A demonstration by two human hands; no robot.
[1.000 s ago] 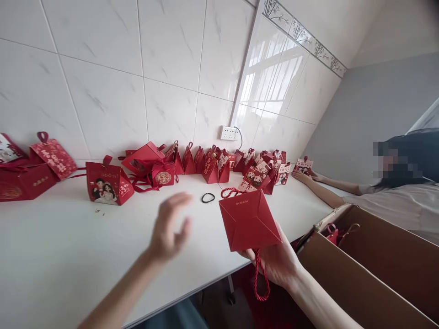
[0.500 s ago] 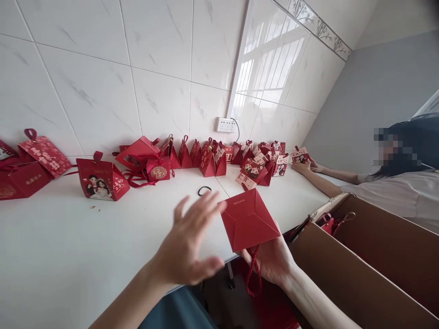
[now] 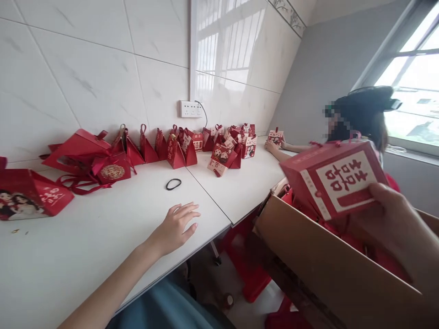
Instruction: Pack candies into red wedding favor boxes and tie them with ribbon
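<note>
My right hand [image 3: 394, 214] grips a red gift box [image 3: 346, 180] by its lower right side. The box has a cream panel with red characters, and thin red cord shows along its top. It is held tilted over an open cardboard box [image 3: 329, 256], in which more red items lie, partly covered by my hand and the gift box. My left hand [image 3: 178, 228] rests at the white table [image 3: 137, 251] with its fingers stretched out and nothing in them. Just beyond it lies a black loop [image 3: 173, 184].
Red pyramid-shaped gift boxes [image 3: 174, 151] line the wall. A larger red box with a printed couple [image 3: 30, 198] stands at the left. Another person [image 3: 363, 114] reaches across the table's far end to a small box [image 3: 275, 136]. A red stool [image 3: 254, 274] stands below.
My view has turned right. My right hand has moved right with a red gift box, from over the table edge to above the cardboard box. My left hand has come down to the table.
</note>
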